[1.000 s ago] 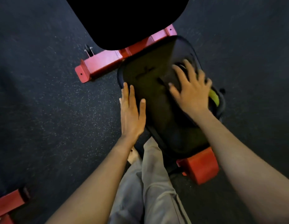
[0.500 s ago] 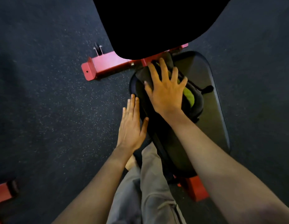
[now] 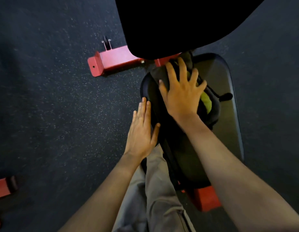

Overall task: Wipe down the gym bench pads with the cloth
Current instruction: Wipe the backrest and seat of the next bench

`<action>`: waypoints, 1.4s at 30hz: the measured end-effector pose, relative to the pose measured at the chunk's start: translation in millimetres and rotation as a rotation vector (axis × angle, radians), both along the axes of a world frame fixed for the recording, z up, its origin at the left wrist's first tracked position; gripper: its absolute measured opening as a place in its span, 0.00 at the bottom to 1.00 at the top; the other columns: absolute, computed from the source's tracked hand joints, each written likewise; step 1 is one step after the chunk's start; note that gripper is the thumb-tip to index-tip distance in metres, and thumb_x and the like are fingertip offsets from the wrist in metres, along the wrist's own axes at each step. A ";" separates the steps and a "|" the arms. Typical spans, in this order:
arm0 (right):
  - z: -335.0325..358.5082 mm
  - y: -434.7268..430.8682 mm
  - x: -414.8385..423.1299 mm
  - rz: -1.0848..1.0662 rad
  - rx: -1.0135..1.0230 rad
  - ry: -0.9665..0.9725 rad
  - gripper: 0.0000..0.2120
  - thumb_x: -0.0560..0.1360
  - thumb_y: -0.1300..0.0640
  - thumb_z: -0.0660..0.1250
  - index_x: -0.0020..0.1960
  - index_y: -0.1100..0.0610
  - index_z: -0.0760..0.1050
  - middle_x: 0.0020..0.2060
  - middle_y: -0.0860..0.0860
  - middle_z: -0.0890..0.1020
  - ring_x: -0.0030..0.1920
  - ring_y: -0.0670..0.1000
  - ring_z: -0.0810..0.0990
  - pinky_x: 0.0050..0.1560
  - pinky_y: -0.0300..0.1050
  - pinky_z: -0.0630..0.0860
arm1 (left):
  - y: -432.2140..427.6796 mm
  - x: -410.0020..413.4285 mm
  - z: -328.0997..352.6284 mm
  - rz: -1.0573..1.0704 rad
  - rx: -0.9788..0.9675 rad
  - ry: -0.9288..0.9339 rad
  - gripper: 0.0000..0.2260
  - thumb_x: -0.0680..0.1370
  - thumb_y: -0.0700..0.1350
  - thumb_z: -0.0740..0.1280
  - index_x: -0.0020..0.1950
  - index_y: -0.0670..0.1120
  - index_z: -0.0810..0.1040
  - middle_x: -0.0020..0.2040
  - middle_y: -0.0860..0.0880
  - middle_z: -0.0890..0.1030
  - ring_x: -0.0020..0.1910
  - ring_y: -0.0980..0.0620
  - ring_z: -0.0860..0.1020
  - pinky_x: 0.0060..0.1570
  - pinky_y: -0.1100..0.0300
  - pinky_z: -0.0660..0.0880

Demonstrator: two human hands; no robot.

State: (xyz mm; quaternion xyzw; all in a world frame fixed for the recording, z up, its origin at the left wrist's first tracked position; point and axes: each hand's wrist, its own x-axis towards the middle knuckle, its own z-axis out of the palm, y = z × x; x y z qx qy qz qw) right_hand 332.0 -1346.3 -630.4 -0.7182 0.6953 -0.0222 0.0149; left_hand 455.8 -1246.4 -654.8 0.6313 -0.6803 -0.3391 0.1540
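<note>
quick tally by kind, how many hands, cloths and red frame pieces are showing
hands: 2, left hand and right hand
cloth: 1
red frame pieces: 3, crossbar, block, piece at left edge
total: 6

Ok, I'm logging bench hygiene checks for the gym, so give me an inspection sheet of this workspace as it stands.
Surface: bench pad, dark, with a bare grey area right of the hands.
Job's things: cloth, dark with a yellow-green fold, bunched on the pad.
Clutter: nothing seen.
Hands: right hand spread flat, pressing the cloth; left hand flat on the pad's left edge, holding nothing.
Cables: nothing seen.
Surroundings: red frame bar beyond the pad, red foot near the person, speckled dark floor; a large black shape covers the top, and I cannot tell what it is.
</note>
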 end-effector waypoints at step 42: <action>12.3 84.7 -134.8 -0.303 0.183 -0.089 0.28 0.78 0.38 0.52 0.75 0.50 0.60 0.74 0.60 0.63 0.59 0.70 0.72 0.48 0.65 0.73 | -68.3 -107.6 2.7 -0.120 -0.226 -0.399 0.28 0.80 0.53 0.53 0.75 0.38 0.57 0.76 0.39 0.58 0.75 0.43 0.53 0.73 0.49 0.45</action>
